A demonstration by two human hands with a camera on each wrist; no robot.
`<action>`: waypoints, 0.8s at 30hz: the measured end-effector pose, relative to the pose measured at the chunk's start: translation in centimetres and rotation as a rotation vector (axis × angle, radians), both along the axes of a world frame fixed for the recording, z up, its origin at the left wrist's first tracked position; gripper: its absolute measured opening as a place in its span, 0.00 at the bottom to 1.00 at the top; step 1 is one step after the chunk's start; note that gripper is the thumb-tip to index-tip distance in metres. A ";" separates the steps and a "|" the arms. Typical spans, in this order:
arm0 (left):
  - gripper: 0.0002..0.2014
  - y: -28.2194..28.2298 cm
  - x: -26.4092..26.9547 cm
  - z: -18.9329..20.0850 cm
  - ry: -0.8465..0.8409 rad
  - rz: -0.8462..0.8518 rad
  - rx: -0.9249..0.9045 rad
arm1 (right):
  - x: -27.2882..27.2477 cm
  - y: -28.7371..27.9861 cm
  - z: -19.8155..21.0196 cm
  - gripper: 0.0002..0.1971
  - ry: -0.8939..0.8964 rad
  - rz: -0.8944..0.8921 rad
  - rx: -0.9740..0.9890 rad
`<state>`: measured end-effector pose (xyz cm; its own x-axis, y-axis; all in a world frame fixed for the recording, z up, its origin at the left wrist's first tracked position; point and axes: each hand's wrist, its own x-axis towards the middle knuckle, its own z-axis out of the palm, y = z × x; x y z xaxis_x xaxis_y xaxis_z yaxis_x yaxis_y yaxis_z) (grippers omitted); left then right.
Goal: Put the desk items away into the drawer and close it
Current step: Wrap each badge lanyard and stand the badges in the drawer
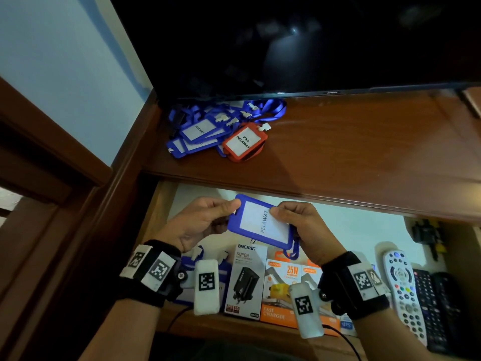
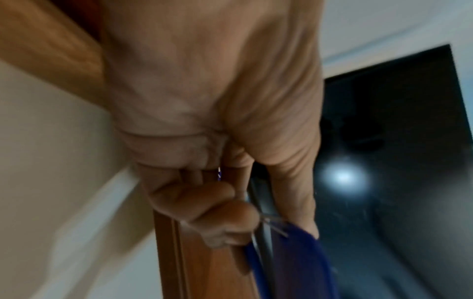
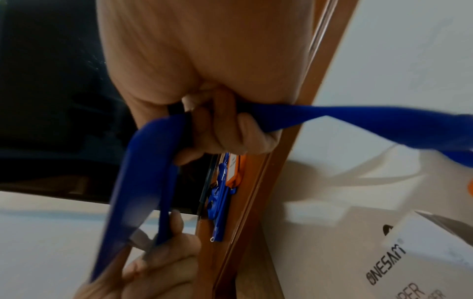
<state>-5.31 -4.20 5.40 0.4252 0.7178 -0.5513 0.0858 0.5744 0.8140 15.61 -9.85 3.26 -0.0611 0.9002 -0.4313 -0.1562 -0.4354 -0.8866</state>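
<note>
A dark television screen (image 1: 299, 43) stands at the back of your brown wooden desk (image 1: 351, 152), and the open drawer (image 1: 161, 212) lies below its front edge. On the desk sits a pile of blue badge holders (image 1: 200, 131) beside a red one (image 1: 244, 142). Over the drawer, your left hand (image 1: 197, 222) and right hand (image 1: 304, 227) pinch opposite edges of a blue "PELAWAT" badge holder (image 1: 260, 222), fingers clamped on it.
</note>
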 end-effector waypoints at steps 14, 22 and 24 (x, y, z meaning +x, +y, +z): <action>0.04 -1.0 0.4 -0.1 0.247 -0.442 0.132 | 0.0 -0.6 -0.6 0.18 -0.118 -0.075 0.004; 0.07 -0.3 0.1 -0.8 0.262 0.118 0.155 | -0.6 -0.8 -0.1 0.21 0.068 -0.072 -0.027; 0.08 -0.2 0.2 -0.9 0.304 0.215 0.172 | -0.7 -0.7 -0.2 0.16 0.001 -0.036 -0.032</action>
